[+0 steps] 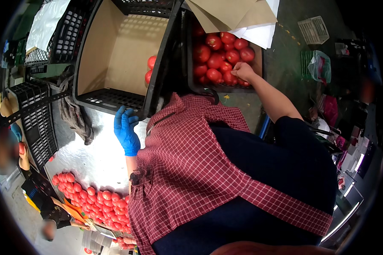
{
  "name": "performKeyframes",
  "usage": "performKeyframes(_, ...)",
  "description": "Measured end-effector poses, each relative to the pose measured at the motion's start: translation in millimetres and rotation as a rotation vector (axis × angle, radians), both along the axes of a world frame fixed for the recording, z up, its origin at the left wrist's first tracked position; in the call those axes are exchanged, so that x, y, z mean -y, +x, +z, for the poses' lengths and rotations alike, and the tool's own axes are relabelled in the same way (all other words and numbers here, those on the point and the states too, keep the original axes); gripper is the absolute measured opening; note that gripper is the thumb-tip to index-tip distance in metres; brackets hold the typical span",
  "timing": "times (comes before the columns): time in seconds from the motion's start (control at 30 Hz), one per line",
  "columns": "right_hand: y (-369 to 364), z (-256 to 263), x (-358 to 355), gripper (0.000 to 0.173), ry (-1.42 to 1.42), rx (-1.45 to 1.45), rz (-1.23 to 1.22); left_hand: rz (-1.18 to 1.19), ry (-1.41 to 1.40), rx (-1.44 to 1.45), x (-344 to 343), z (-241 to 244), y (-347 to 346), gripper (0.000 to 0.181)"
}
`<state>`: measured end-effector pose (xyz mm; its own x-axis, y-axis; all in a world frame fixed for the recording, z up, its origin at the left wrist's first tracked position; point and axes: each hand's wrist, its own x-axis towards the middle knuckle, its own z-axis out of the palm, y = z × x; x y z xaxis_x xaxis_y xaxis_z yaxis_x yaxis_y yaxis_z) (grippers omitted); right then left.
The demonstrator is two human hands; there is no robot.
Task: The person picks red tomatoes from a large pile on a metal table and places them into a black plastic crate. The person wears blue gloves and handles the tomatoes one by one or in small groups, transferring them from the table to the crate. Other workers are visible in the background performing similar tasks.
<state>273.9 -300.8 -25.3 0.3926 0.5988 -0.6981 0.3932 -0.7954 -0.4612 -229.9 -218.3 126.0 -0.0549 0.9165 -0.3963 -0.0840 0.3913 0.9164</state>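
Note:
My left hand, in a blue glove, is at the near rim of a tilted black plastic crate. Its fingers are loosely bent and apart, with nothing seen in them. This crate is lined with brown cardboard, and two tomatoes show at its right side. Bare, my right hand reaches into a second black crate filled with red tomatoes. The fingertips are bunched against the tomatoes there; whether they grip one is hidden.
Many tomatoes lie on the shiny metal table. A dark rag hangs beside more black crates. Paper sheets partly cover the tomato crate. Co-workers are at the table's far left side. Baskets stand on the floor at right.

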Motion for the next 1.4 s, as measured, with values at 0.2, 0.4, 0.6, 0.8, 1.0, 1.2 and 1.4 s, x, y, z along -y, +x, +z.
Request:
performKeyframes(0.2,-7.4,5.0,1.5,0.021,0.041,0.018,-0.035,-0.022,0.028,-0.020,1.6,-1.5,0.7,0.033)
performKeyframes(0.4,-22.5,31.3,-12.4,0.031,0.523,0.384,0.106,-0.022,0.058,-0.035,5.4,-0.2,1.7,0.033)
performKeyframes(0.6,-124.1,259.2,-95.5,0.043,0.936,-0.367,0.359,-0.017,0.073,-0.042,4.3,-6.9,1.2,0.033)
performKeyframes(0.8,-210.4,439.1,-70.0,0.035,1.029,-0.348,1.360,-0.015,0.130,0.049,-3.7,-16.5,8.5,0.031)
performKeyframes(1.0,-217.0,445.2,-63.9,0.028,0.992,-0.404,1.502,0.011,0.124,-0.023,17.7,-9.5,7.3,0.033)
performKeyframes(1.2,-206.7,451.4,-73.3,0.022,0.944,-0.434,1.464,-0.006,0.139,-0.006,10.3,-8.3,7.9,0.035)
performKeyframes(1.4,-203.0,416.2,-90.6,0.017,0.754,-0.757,1.372,-0.001,0.081,-0.118,43.6,-41.0,-66.0,0.030)
